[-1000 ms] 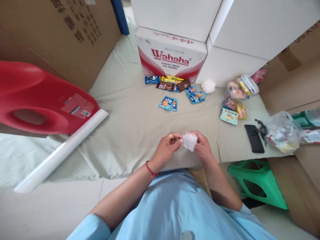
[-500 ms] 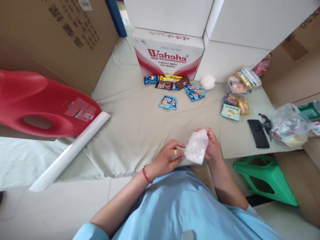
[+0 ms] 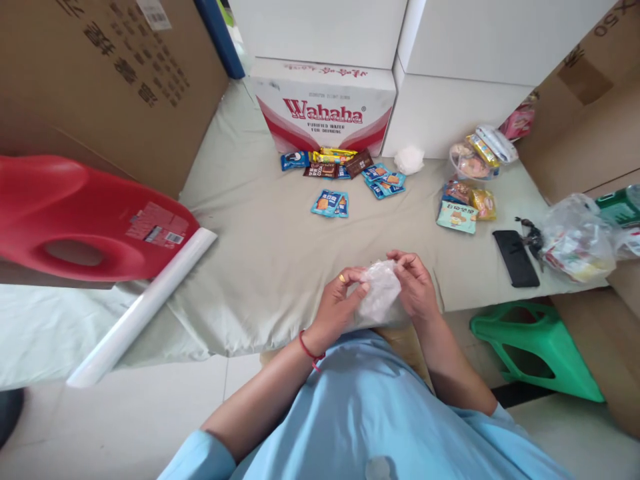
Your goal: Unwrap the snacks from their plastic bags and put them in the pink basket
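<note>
Between my hands, just above the near edge of the cloth-covered bed or table (image 3: 260, 267), is a crinkled translucent plastic bag (image 3: 381, 288). My left hand (image 3: 341, 301), with a gold ring and a red cord at the wrist, pinches the bag's left side between thumb and fingers. At its upper right edge my right hand (image 3: 418, 287) is closed on it too. Beyond the hands lie blue snack packets (image 3: 329, 203), with more blue packets (image 3: 384, 180) and brown wrapped snacks (image 3: 321, 170) farther back. A crumpled white plastic bundle (image 3: 409, 160) rests to their right.
A Wahaba-style printed carton (image 3: 325, 107) and white boxes (image 3: 460, 113) stand at the back. On the left are a red jug (image 3: 100, 220) and a white roll (image 3: 145, 307). To the right lie a phone (image 3: 516, 259), snack bags (image 3: 467, 207) and a green stool (image 3: 537, 347).
My left hand has moved up and now grips the bag's left side, where its fingers were looser before. The bag has shifted slightly left and looks more spread and rumpled.
</note>
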The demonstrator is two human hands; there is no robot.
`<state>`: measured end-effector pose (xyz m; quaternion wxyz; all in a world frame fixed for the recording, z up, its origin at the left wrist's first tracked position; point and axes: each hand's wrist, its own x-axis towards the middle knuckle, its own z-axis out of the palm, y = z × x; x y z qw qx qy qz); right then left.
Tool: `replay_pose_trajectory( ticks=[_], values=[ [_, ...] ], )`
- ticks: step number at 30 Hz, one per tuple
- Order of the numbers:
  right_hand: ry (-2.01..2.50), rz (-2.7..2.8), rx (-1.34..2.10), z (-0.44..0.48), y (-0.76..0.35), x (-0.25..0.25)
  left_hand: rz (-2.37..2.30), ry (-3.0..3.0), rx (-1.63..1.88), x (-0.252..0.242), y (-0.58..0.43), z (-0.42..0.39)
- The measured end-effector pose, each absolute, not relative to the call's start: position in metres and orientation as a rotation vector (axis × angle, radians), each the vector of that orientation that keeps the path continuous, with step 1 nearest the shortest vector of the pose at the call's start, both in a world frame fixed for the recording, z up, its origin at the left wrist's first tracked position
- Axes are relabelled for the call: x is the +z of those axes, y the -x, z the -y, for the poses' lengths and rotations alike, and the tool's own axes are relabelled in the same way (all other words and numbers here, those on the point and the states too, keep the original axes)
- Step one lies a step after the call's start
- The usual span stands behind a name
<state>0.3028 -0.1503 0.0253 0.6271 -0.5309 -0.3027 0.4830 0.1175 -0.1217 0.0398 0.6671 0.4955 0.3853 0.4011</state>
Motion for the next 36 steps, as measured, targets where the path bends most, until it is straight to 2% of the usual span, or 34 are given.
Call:
replay_pose_trajectory(
  ticks=[4,9,16,24,28,32,36],
  values=[
    [1.181,0.645,1.176,0.153,-0.304,0.031,-0.835,-0.847,0.928,0.044,-0.121,0.122],
    [1.324,0.664,1.072,0.159,-0.306,0.029,-0.898,-0.831,0.957,0.047,-0.118,0.113],
    [1.476,0.931,0.952,0.165,-0.325,0.030,-0.985,-0.999,0.821,0.045,-0.099,0.097],
    [1.375,1.181,0.837,0.165,-0.324,0.032,-0.904,-0.870,0.646,0.044,-0.101,0.102],
    [1.334,1.221,0.782,0.162,-0.326,0.030,-0.906,-0.810,0.718,0.041,-0.101,0.101],
    [1.450,1.033,0.695,0.162,-0.326,0.024,-0.958,-0.761,0.829,0.038,-0.101,0.101],
    [1.510,0.873,0.832,0.169,-0.305,0.020,-1.084,-0.911,0.945,0.035,-0.107,0.109]
  ],
)
